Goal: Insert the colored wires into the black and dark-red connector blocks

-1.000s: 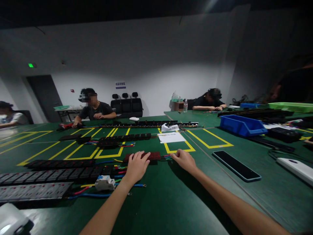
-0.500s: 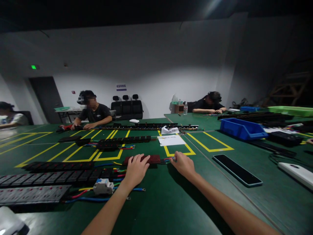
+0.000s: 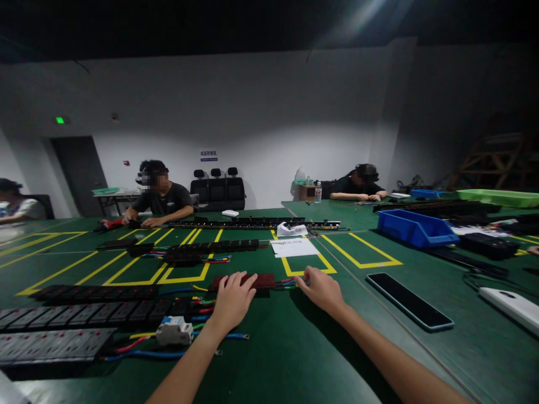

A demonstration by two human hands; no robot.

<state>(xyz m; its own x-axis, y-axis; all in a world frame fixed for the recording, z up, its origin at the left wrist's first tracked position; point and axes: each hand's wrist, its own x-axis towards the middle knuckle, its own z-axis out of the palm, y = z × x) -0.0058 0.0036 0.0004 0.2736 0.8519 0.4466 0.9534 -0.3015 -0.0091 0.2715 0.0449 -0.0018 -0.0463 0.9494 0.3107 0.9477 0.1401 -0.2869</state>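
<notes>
A dark red block [image 3: 266,280] lies on the green table in front of me, with coloured wires [image 3: 287,283] coming out of its right end. My left hand [image 3: 232,297] rests over the block's left and middle part, its fingers spread across the top. At the wire ends is my right hand [image 3: 322,289], its fingers curled and its thumb against the wires. The very tips of the wires are hidden there. Left of the block lie black socket strips [image 3: 76,313] with wire leads, and a white circuit breaker [image 3: 174,331] stands among them.
A phone [image 3: 409,302] lies right of my right hand, with a white device [image 3: 509,308] beyond it. Farther back are a blue bin [image 3: 415,229], a paper sheet [image 3: 295,247] and more strips [image 3: 210,246]. Co-workers sit at the far side, one person [image 3: 162,196] at left, another [image 3: 357,184] at right.
The camera view has tilted up slightly, so the table sits a little lower. My right thumb now reaches out farther toward the wires. My left hand stays on the block.
</notes>
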